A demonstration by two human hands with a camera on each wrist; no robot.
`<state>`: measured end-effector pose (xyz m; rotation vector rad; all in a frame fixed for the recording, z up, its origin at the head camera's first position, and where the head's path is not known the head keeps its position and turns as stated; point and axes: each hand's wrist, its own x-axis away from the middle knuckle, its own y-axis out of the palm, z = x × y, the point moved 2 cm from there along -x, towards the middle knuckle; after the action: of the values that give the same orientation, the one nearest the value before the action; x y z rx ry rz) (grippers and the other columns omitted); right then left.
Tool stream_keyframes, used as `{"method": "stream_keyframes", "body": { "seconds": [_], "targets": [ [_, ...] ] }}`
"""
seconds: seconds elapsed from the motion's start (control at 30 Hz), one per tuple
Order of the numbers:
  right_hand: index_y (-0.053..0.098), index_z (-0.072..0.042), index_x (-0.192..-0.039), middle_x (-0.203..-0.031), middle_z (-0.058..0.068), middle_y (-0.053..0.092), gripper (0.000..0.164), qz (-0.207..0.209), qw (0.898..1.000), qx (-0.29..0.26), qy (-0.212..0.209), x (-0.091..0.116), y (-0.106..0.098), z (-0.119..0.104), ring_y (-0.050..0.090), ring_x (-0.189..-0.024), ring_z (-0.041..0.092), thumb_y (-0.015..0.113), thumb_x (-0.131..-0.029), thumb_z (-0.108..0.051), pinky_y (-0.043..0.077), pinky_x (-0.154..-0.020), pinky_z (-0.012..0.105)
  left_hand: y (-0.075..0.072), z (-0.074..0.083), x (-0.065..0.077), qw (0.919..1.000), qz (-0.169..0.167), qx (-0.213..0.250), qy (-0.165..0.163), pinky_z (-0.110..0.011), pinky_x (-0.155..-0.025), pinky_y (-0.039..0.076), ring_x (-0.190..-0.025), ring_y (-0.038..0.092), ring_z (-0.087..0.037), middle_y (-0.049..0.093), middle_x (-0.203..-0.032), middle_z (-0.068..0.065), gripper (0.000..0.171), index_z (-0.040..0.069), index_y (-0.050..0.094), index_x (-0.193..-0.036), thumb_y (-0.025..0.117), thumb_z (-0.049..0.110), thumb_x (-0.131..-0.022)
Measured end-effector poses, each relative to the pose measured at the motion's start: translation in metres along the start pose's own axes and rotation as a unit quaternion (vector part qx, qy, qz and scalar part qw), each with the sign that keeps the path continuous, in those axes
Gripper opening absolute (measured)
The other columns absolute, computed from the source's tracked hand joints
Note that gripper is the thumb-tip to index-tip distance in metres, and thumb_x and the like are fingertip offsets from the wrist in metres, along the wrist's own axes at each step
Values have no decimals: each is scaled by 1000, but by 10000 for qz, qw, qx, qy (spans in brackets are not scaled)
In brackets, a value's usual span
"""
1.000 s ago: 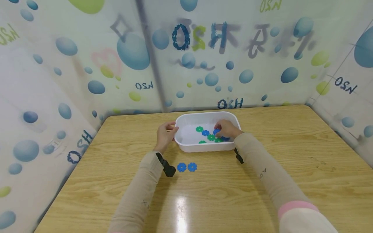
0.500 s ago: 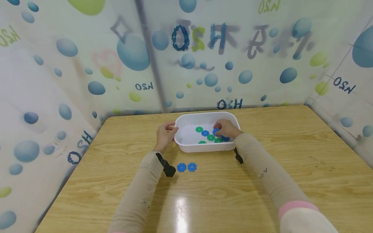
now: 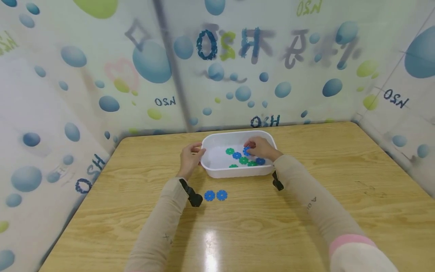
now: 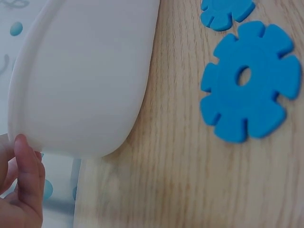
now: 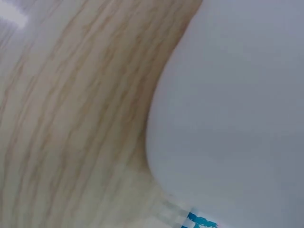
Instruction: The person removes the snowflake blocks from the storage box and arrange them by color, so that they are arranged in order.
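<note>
A white plastic basin (image 3: 238, 173) stands on the table with several green and blue notched plastic discs inside. My left hand (image 3: 188, 161) holds the basin's left end, thumb over the rim; the left wrist view shows its fingers (image 4: 29, 175) at that rim. Inside the right half, my right hand (image 3: 263, 148) pinches a blue disc (image 3: 247, 151), tilted up between thumb and fingers. Near it lie a green disc (image 3: 243, 160), a blue disc (image 3: 236, 155) and a darker blue disc (image 3: 260, 161). The right wrist view has only the basin's outer wall (image 5: 228, 118), with the hand hidden.
Two blue discs lie side by side in front of the basin, a left one (image 3: 209, 195) and a right one (image 3: 222, 195). The wooden table (image 3: 272, 226) reaches back to a printed curtain (image 3: 217, 90). Black straps with cameras sit on both wrists.
My right hand has shifted slightly left and up within the basin with the pinched blue disc, uncovering more of the dark blue disc. The left hand keeps its hold.
</note>
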<state>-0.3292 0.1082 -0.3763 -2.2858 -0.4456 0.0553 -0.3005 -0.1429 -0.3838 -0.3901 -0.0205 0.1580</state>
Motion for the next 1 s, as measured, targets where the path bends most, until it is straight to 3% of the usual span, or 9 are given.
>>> {"method": "stream_keyframes", "body": {
  "seconds": [0.17,0.43,1.0],
  "targets": [
    [55,-1,-108,-100,13,56,21,-57,9998,-157,-139,2,-1,-6,57,-83,20,53,-88,-4,50,-73,28,-1,0,1,9999,68,97,39,-33,-55,53,-79,59,-31,54,-92,-14,31,4,57,-113,61,11,-83],
    [56,0,-109,-98,13,57,22,-68,9982,-232,-555,11,-4,-13,58,-82,20,52,-87,-2,51,-72,28,-2,0,0,9999,59,106,-45,-39,-62,53,-81,59,-31,54,-94,-13,31,5,57,-114,61,12,-84],
    [57,2,-107,-93,12,57,23,-313,9846,-682,-1580,47,-12,-32,59,-83,22,56,-85,-2,51,-72,29,-1,2,0,10000,48,35,-69,-24,-50,50,-79,59,-28,56,-95,-13,31,7,58,-113,62,13,-83]
  ]
}}
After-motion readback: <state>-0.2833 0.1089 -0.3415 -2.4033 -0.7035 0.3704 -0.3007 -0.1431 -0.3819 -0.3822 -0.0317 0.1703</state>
